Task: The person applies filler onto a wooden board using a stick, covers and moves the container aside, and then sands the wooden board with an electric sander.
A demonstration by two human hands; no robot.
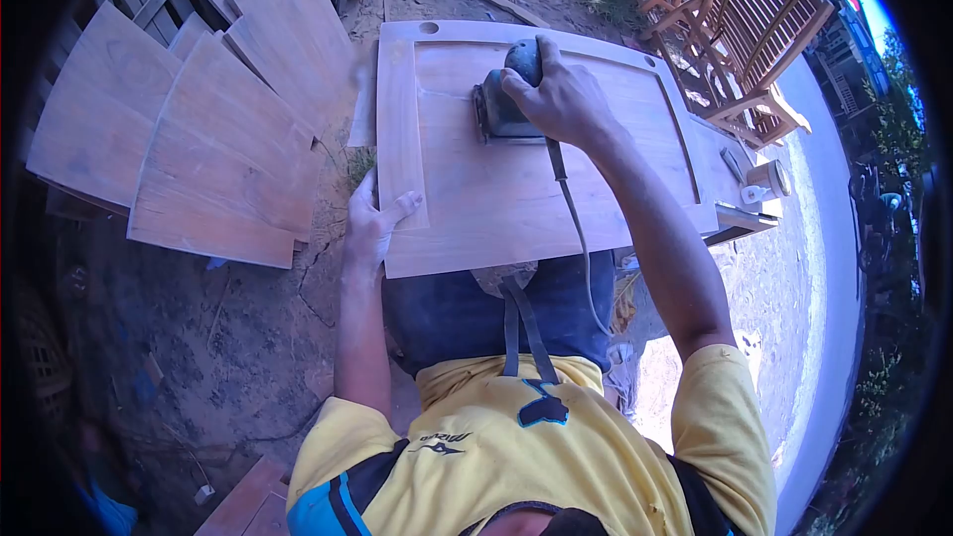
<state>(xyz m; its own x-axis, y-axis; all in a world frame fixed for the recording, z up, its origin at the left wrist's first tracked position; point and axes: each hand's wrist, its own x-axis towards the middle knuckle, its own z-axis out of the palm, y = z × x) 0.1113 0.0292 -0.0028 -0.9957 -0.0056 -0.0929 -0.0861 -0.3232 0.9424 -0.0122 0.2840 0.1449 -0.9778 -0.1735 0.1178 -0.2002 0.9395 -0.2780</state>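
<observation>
Sanding looks under way and unfinished, though how much remains cannot be told: the right hand (564, 94) grips the sander (508, 117) atop the panel (486, 203), whose left edge the left hand (373, 223) clasps.

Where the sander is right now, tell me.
In the head view, the sander sits in the upper middle, slightly right, on the wooden panel, gripped by the right hand.

Open-air woodworking workshop: dirt ground (228, 347), overlapping wooden boards (223, 149) at left, slatted chairs (762, 2) at right, power sander (508, 111) on panel (526, 208).
</observation>
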